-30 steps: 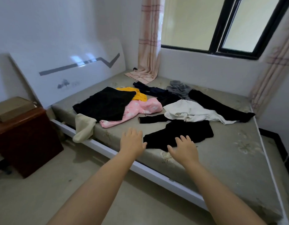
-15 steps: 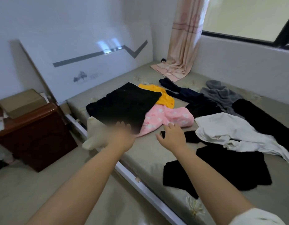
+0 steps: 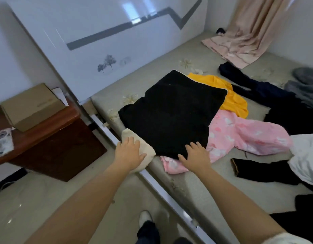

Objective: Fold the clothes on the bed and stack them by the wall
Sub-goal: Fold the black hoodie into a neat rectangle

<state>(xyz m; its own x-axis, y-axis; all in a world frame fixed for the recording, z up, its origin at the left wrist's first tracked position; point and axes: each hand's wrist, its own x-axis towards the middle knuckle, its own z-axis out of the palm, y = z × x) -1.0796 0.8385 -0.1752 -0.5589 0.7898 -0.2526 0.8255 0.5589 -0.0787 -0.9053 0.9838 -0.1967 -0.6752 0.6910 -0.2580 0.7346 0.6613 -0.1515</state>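
Observation:
A black garment (image 3: 171,111) lies spread on the bed (image 3: 201,189), over a pink patterned garment (image 3: 247,134) and a yellow one (image 3: 233,95). A cream garment (image 3: 148,150) pokes out from under its near left corner and hangs over the bed edge. My left hand (image 3: 128,154) rests on the cream garment with fingers straight. My right hand (image 3: 195,156) lies flat at the near edge of the black garment, partly over the pink one. Dark, grey and white clothes (image 3: 305,155) lie further right.
A white headboard (image 3: 99,50) leans against the wall at the bed's far left. A brown nightstand (image 3: 51,140) carries a cardboard box (image 3: 30,106). A pink curtain (image 3: 245,32) drapes onto the far corner. My shoe (image 3: 145,217) is on the floor beside the bed.
The view has shifted left and closer to the bed. Both hands moved forward onto the clothes: the left onto the cream garment, the right to the black garment's near edge.

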